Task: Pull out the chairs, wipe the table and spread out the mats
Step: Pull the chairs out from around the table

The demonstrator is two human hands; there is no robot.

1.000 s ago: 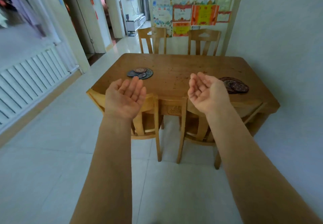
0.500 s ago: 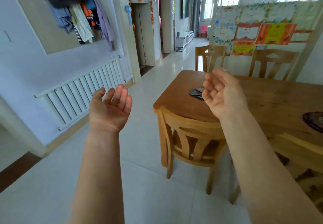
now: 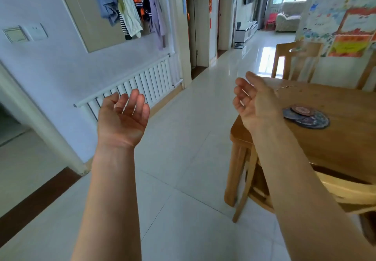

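Left hand [image 3: 122, 118] and right hand [image 3: 256, 102] raised palm-up, fingers loosely spread, grasping nothing. Stacked mats [image 3: 307, 116] lie on the worktop [image 3: 345, 138] just right of the right hand.

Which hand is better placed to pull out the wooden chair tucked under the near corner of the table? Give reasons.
Probably the right hand: it hovers open over the brown wooden table, directly above the tucked light wooden chair. The left hand, also open, hangs over bare floor, farther away.
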